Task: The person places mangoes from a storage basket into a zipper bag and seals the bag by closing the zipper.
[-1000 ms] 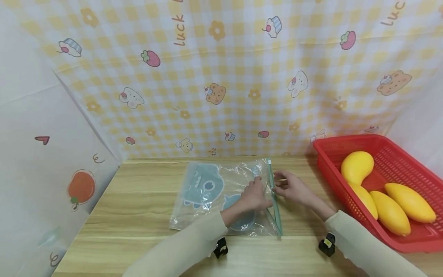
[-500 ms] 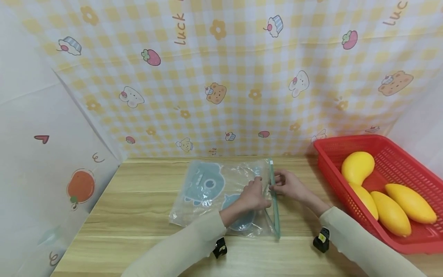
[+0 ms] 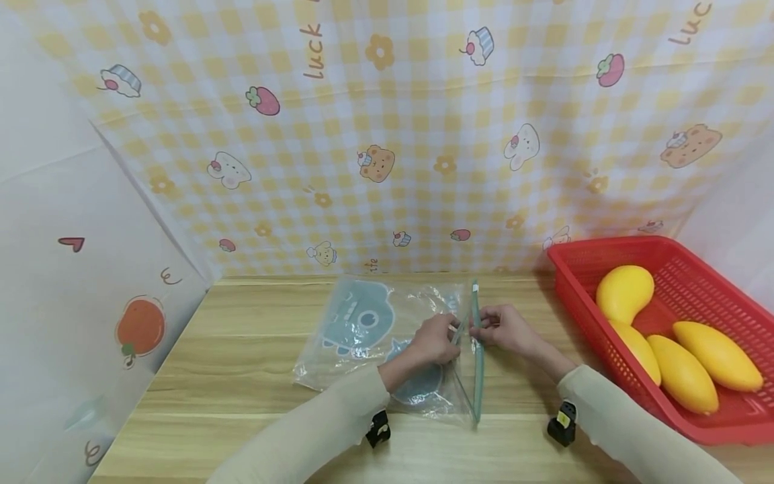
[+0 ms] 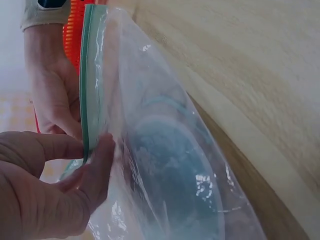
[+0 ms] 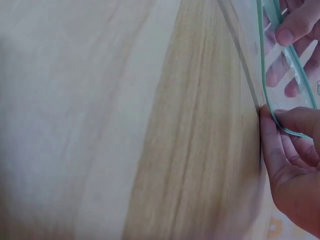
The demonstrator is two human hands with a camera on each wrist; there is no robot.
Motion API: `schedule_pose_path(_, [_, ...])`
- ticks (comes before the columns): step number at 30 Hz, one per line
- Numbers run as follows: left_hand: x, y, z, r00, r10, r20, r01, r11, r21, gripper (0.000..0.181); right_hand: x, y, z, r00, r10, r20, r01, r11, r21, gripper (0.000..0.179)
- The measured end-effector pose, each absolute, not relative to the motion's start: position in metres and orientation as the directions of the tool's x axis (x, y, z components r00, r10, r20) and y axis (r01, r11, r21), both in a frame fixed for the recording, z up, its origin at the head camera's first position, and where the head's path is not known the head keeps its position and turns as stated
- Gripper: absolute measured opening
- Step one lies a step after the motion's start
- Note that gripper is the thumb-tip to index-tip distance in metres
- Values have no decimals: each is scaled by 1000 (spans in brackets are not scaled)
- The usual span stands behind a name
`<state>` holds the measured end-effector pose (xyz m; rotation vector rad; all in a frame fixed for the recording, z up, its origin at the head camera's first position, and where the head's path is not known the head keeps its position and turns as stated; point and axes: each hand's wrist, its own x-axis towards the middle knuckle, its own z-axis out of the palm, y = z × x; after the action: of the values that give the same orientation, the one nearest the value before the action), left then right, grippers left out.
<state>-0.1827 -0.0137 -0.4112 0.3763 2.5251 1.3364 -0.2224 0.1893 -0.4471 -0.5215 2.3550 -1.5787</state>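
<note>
A clear zip bag printed with pale blue cartoon monsters lies on the wooden table, its green-edged mouth toward the right. My left hand pinches one green lip of that mouth between thumb and fingers, as the left wrist view shows close up. On the opposite lip, my right hand has thumb and fingertips pinched over the green edge. Between the two hands the lips stand apart, leaving a narrow gap at the middle. They meet again toward both ends of the mouth.
A red plastic basket stands at the right, holding several yellow mangoes. Behind the table hangs a yellow checked cloth with cartoon prints. White panels flank both sides.
My left hand has gone from resting on the bag to gripping its near lip and drawing it left. My right hand has closed on the other lip, and the mouth has parted.
</note>
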Motion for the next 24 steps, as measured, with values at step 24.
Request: schedule_pose_path(24, [-189,-57,-414,-871,362,-332,-331,67,941,35,-202,190,-446,-865,-476,-159,113,123,-986,21])
